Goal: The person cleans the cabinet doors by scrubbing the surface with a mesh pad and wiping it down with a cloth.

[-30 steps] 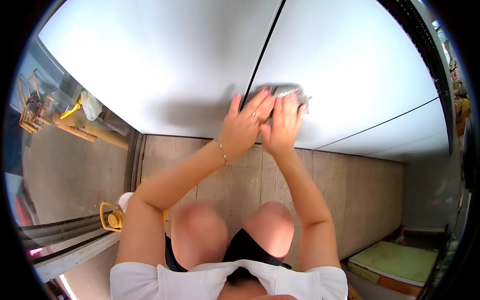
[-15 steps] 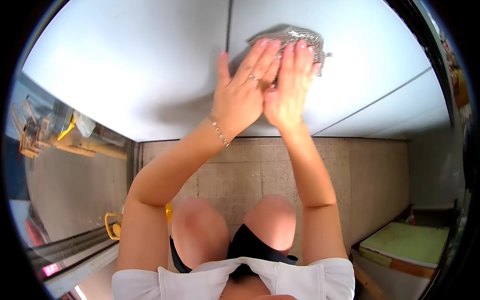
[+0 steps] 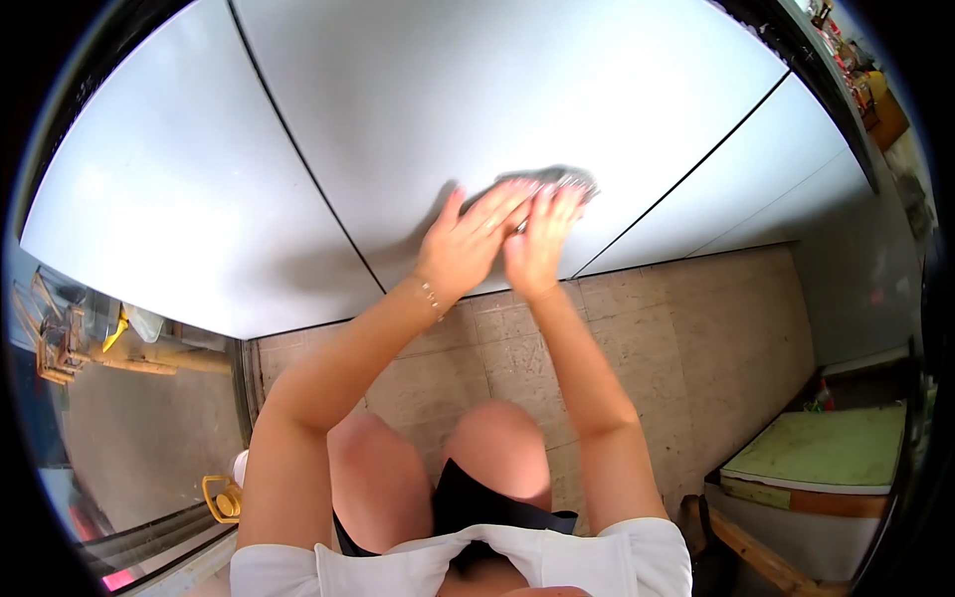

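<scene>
A crumpled grey cloth [image 3: 572, 179] with a shiny, patterned look lies against a smooth white panel [image 3: 418, 90]. My right hand [image 3: 537, 239] is on the cloth, its fingers stretched over it and its thumb tucked in near the cloth's lower edge. Overlapping it from the left, my left hand [image 3: 466, 239] lies flat with its thumb spread away; its fingertips reach onto the cloth. Both hands hide much of the cloth. A ring shows on the left hand, and a bracelet [image 3: 431, 297] circles that wrist.
Dark seams divide the white surface into panels. Below is a tiled floor [image 3: 647, 328], with my bent knees above it. A green-topped box [image 3: 816, 448] stands at the right. On the left are a yellow handle [image 3: 221, 497] and wooden furniture [image 3: 60, 343] beyond a frame.
The view has shifted and turned, so the panel seams lie differently. Both hands and the cloth now appear lower in view, and the cloth looks more bunched under the fingers.
</scene>
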`<state>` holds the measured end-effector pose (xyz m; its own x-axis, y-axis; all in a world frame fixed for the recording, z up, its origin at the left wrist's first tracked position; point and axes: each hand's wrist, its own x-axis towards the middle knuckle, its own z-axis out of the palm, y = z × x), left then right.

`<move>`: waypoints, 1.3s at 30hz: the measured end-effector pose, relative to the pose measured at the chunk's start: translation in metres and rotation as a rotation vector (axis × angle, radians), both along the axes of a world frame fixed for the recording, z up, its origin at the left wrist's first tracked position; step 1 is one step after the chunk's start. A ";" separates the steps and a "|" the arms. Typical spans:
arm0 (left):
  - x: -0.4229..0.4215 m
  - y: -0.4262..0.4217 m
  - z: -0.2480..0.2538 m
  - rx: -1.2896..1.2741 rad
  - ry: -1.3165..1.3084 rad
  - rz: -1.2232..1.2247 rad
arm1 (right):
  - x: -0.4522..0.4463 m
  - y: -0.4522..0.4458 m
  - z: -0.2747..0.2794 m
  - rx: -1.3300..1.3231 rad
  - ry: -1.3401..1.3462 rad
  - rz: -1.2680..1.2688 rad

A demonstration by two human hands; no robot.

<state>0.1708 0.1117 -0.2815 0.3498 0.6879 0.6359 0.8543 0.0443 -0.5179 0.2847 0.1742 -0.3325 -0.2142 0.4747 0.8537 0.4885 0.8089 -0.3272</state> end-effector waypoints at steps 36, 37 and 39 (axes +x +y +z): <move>0.031 0.012 -0.151 -0.616 0.403 -0.111 | -0.004 -0.035 -0.170 -1.051 0.589 0.123; 0.037 0.017 -0.119 -0.677 0.532 -0.061 | -0.008 -0.030 -0.148 -0.945 0.638 0.077; 0.051 0.033 -0.088 -0.602 0.459 -0.104 | -0.001 -0.007 -0.119 -0.747 0.635 0.038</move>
<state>0.2215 0.1447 -0.3691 0.5701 0.8191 -0.0634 0.5320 -0.4269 -0.7313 0.2838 0.1667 -0.4517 0.1551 0.9418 0.2983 0.0225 0.2985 -0.9541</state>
